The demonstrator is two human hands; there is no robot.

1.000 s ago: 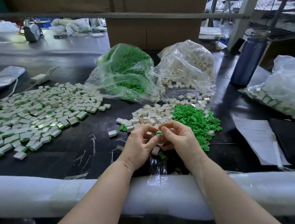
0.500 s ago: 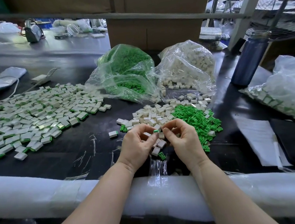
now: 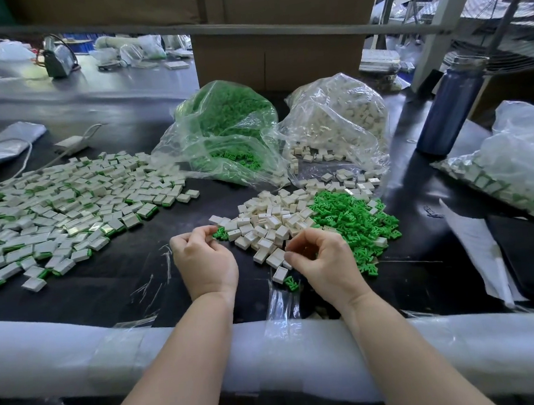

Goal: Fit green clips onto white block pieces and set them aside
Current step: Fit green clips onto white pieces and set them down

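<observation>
My left hand (image 3: 204,261) is over the bare black table, left of the loose piles, with its back to the camera. Its fingers curl round a white block with a green clip, which they almost hide. My right hand (image 3: 324,262) hovers at the near edge of the pile of white blocks (image 3: 271,224). Its thumb and forefinger are curled close together, and I see nothing between them. The heap of green clips (image 3: 354,217) lies just right of the blocks. A wide spread of finished clipped blocks (image 3: 63,213) covers the table's left side.
At the back stand a clear bag of green clips (image 3: 227,131) and a clear bag of white blocks (image 3: 342,121). A blue bottle (image 3: 448,109), another filled bag (image 3: 521,167) and papers (image 3: 475,242) are at the right. A foam-wrapped rail (image 3: 79,357) runs along the near edge.
My hands have come apart. The left hand moved left with the clipped block, away from the piles. The right hand moved down to the near edge of the white blocks.
</observation>
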